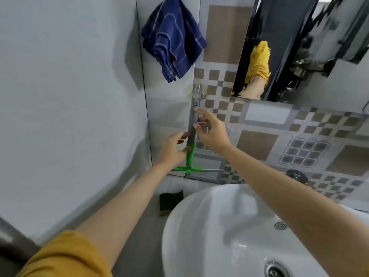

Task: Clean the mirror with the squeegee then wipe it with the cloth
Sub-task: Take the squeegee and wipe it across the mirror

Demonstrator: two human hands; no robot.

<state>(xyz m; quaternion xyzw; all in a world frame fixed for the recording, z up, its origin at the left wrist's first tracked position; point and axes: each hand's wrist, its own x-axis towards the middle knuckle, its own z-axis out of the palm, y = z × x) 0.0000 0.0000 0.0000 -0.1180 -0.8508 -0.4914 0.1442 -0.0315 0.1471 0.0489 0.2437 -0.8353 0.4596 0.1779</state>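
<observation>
Squeegee (190, 148) hangs upright against the tiled wall (259, 140), blade end down, green crossbar low and just above the wall's bottom edge; grey shaft runs up to a small metal hook (196, 94). Left hand (175, 147) has its grip clamped on the shaft where grey meets green: thumb on the near side, fingers curled behind. Right hand (212, 132) sits just right of the shaft and a little higher; fingers loosely bent and spread, index tip touching the shaft near its top, and what looks like a thin pale loop across the fingers. Whether that grip truly pinches anything, cannot tell. Cloth (173, 40), dark blue with pale checks, hangs bunched on the wall well above the squeegee, slightly left of it. Mirror (323, 52) is up and right of the squeegee, lower edge above the right hand; it reflects a yellow sleeve and an arm. White sink (199, 226) lies below and right of the squeegee, drain near the bottom edge of view. A dark sponge-like pad (170, 201) rests on the ledge below the squeegee, just left of the sink rim. Mustard sleeve (65, 256) covers the left upper arm.
</observation>
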